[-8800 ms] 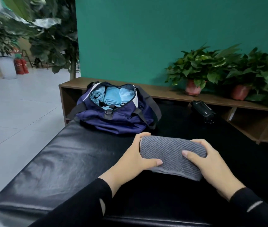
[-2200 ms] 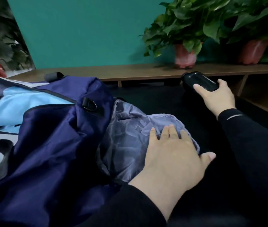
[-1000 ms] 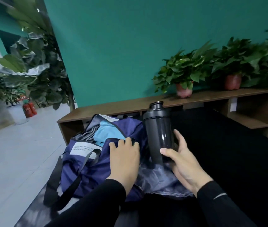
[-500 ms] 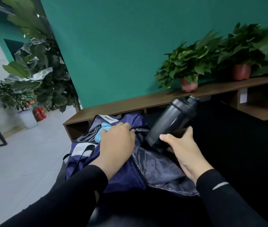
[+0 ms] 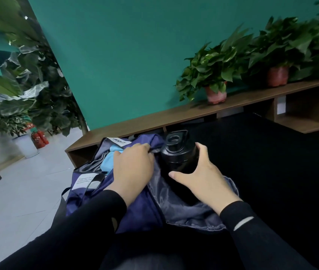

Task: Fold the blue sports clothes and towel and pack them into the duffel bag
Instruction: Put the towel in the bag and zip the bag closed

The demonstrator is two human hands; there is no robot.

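A navy duffel bag (image 5: 135,209) is seen at the lower centre of the frame, lying on a black padded desk (image 5: 271,172). In its open main compartment, light blue clothes (image 5: 109,159) are packed beside a grey striped towel (image 5: 94,164), of which only an edge is shown. A side pocket with grey lining (image 5: 184,207) is spread open on the bag's right. A black bottle (image 5: 178,154) is lowered into that pocket, lid uppermost; its lower part is hidden by the lining and the palm. The bottle is gripped by the right hand (image 5: 203,182), thumb and fingers curled round its body. The rim of the bag next to the bottle is pinched by the left hand (image 5: 133,168), whose fingertips are curled over the fabric. Both arms are covered by black sleeves. A white label (image 5: 85,181) on the bag carries print too small to be read. Behind the desk, a wooden shelf (image 5: 174,117) is set against a teal wall (image 5: 125,55), with two potted plants (image 5: 215,71) on it. At the left of the frame, a grey tiled floor (image 5: 18,191), large leafy plants and red fire extinguishers (image 5: 38,138) are visible.
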